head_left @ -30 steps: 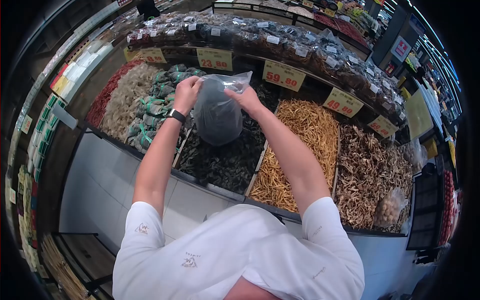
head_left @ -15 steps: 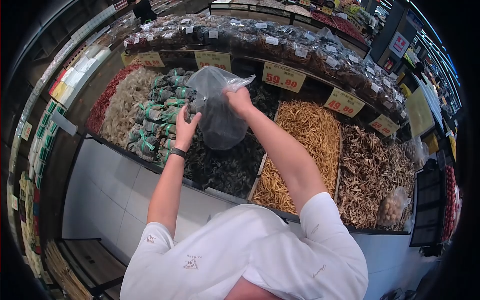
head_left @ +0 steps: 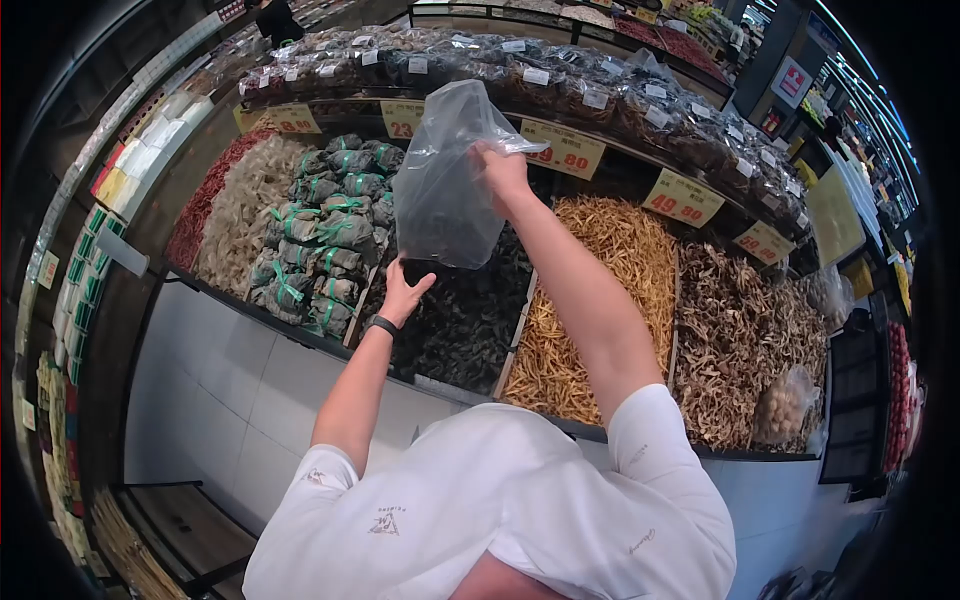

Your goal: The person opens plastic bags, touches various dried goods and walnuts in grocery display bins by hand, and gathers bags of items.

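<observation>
A clear plastic bag [head_left: 448, 190] hangs over the bin of dark, crinkled dried goods [head_left: 455, 325], its upper end raised. My right hand [head_left: 500, 178] is closed on the bag's right side near the top. Just under the bag's lower left corner is my left hand [head_left: 405, 293], thumb and fingers apart and nothing held in it. Whether its fingertips touch the bag, I cannot tell. To its left lie grey-green bundles [head_left: 340, 230] tied with green bands.
Yellow dried strips [head_left: 600, 310] and brown dried strips [head_left: 745, 345] fill bins on the right. Pale dried pieces [head_left: 245, 210] lie at left. Price signs [head_left: 683, 197] stand along the back, before a shelf of bagged goods [head_left: 560, 85]. A person [head_left: 278, 22] is far off.
My left hand has moved down and slightly right, from beside the bag to its lower corner. The bag's top has risen and the bag now hangs more upright, still in my right hand.
</observation>
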A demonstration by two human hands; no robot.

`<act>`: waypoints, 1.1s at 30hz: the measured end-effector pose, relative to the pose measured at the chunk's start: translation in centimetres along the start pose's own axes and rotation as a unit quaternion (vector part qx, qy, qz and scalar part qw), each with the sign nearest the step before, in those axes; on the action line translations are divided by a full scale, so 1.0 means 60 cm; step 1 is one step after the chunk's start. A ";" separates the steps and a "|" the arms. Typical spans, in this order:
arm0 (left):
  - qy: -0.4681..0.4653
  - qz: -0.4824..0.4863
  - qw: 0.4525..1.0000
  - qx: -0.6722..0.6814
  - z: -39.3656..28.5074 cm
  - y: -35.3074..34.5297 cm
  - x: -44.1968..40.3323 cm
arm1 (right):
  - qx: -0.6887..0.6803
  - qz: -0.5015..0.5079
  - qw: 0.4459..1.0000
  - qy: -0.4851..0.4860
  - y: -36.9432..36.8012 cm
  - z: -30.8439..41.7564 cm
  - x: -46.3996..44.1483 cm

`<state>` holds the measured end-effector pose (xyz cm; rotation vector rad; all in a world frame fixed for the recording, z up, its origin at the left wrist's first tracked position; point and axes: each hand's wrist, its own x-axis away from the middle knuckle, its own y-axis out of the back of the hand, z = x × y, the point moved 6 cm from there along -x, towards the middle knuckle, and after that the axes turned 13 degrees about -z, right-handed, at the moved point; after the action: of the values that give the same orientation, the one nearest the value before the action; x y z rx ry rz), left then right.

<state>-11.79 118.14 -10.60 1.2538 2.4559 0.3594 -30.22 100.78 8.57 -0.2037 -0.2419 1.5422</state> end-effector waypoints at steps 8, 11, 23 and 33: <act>-0.019 0.042 0.999 -0.005 -0.021 0.011 0.000 | -0.084 -0.073 0.993 -0.042 0.079 -0.032 -0.003; 0.129 -0.051 0.981 0.133 0.032 0.023 -0.021 | -0.068 -0.101 0.992 -0.037 0.103 -0.036 -0.009; 0.110 0.046 0.992 0.044 -0.007 -0.022 -0.075 | -0.164 -0.174 0.971 0.000 0.169 0.010 -0.010; 0.093 0.092 0.990 -0.058 -0.041 -0.016 -0.051 | -0.228 -0.187 0.956 0.013 0.247 0.033 0.007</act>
<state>-11.87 114.91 -8.15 1.4599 2.4333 0.6860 -45.03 101.47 6.34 -0.5120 -0.5823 1.0902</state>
